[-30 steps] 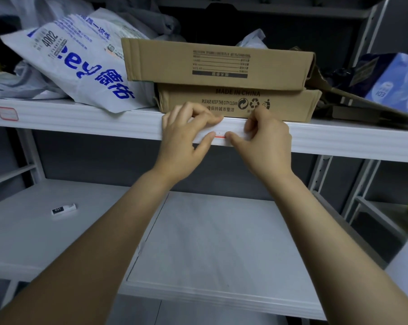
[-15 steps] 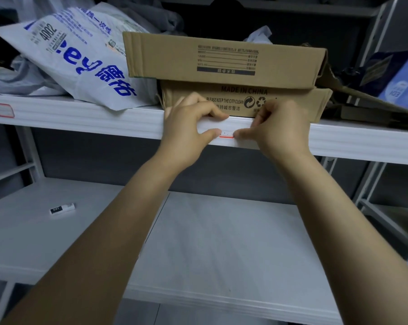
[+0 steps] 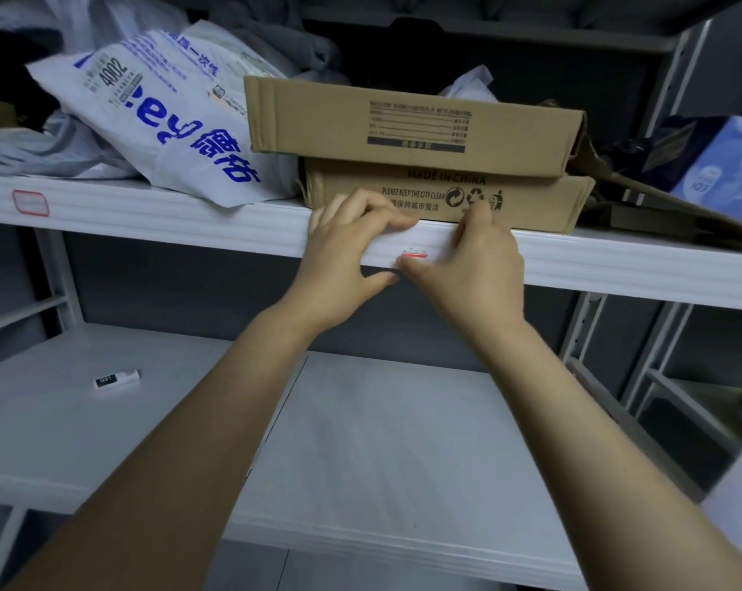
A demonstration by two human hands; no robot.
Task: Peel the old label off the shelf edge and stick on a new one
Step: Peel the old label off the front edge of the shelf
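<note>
A small white label with a red border (image 3: 416,252) sits on the front of the white shelf edge (image 3: 190,223), and only part of it shows between my hands. My left hand (image 3: 347,253) grips the shelf edge just left of it, fingers over the front and thumb underneath. My right hand (image 3: 477,262) has its thumb tip on the label's lower left corner and its fingers curled over the top of the edge. Whether the label is lifted off the edge is hidden.
A second red-bordered label (image 3: 30,203) is stuck at the far left of the same edge. Two stacked cardboard boxes (image 3: 416,121) and a white printed bag (image 3: 169,117) crowd the shelf above. A small white item (image 3: 117,378) lies on the lower shelf (image 3: 382,441).
My right thumb slid left onto the label and my left thumb dropped below the edge. More of the label's red border shows now.
</note>
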